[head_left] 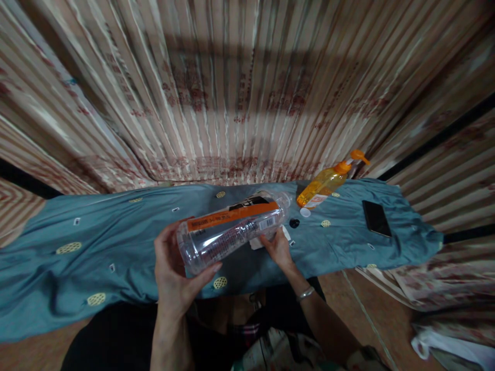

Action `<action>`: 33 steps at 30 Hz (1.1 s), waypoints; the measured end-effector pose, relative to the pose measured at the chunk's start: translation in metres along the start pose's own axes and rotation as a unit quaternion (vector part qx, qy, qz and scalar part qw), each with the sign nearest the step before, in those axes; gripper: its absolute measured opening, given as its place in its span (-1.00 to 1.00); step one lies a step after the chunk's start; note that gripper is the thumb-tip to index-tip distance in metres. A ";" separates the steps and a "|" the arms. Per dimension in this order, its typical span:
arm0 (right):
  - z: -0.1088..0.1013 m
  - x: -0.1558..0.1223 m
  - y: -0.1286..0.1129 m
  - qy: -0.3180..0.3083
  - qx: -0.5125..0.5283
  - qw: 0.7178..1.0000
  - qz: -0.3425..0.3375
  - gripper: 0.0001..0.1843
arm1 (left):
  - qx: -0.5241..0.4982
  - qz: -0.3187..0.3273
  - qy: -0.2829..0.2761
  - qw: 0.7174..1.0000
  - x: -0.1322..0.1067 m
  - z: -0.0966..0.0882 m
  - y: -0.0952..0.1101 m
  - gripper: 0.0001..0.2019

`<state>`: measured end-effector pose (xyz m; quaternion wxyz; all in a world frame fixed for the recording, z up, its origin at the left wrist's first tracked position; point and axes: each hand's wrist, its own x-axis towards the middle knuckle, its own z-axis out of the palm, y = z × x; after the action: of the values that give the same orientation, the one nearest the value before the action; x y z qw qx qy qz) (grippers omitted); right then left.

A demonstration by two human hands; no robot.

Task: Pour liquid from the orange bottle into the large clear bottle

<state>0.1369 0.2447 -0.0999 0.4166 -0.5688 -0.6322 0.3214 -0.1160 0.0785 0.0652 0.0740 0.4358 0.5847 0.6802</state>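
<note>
My left hand grips the base of a clear plastic bottle with an orange and black label, held on its side above a blue-green cloth. My right hand rests under the bottle's middle, its fingers curled on a small white object that I cannot name. The bottle's neck points to the far right and looks uncapped. A small black cap lies on the cloth just right of the bottle.
An orange pump bottle lies on the cloth at the far right, a small white cap beside it. A dark phone lies flat further right. Striped patterned curtains hang behind.
</note>
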 end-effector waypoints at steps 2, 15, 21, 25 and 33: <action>0.000 0.000 0.000 -0.001 0.001 1.000 0.004 -0.47 | 0.003 -0.005 0.000 1.000 0.000 0.000 0.000 0.08; 0.000 0.000 -0.004 0.000 0.025 1.000 0.011 -0.55 | -0.018 0.030 -0.002 0.999 0.000 0.000 0.001 0.04; -0.002 0.000 -0.004 -0.004 0.029 1.000 0.005 -0.49 | -0.023 0.050 -0.004 0.998 0.000 0.000 0.001 0.01; -0.001 0.000 -0.004 -0.007 0.027 1.000 0.007 -0.48 | -0.021 0.055 -0.010 0.998 -0.001 -0.002 0.000 0.01; -0.001 0.000 -0.005 0.001 0.030 1.000 0.002 -0.49 | -0.025 0.042 -0.009 0.999 -0.001 0.000 0.001 0.02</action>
<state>0.1357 0.2443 -0.0953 0.4333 -0.5576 -0.6205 0.3411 -0.1148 0.0770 0.0658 0.0611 0.4643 0.5483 0.6929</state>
